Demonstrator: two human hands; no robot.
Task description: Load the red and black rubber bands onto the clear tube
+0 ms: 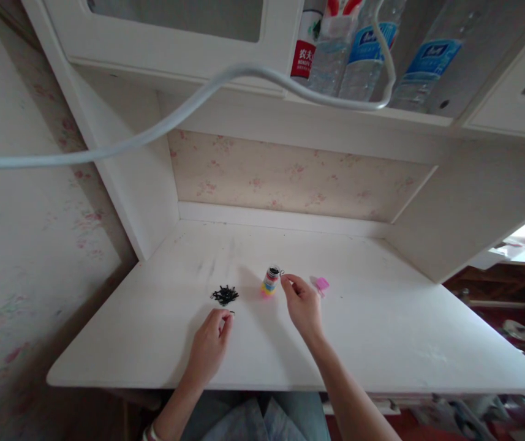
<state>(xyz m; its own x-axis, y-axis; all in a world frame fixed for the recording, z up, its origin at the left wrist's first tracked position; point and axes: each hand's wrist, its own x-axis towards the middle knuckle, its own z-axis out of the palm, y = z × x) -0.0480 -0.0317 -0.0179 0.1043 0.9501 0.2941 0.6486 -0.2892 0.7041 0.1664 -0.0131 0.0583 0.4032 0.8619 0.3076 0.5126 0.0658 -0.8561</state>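
- Pinching a small black piece (233, 313), the left hand (209, 344) sits lower centre, just below the black pile (225, 295), presumably for easy picking.
- Right fingertips, on the right hand (304, 305), grasp a thin dark loop (282, 273) near the rim, likely because the opening is narrow.
- Uncapped jar (269, 283) stands mid-frame, seemingly reachable by both; pink cap (321, 284) lies right.

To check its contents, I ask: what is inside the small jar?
In the jar, black pieces show near the top; below, its side looks multicoloured, but what they cover cannot be seen.
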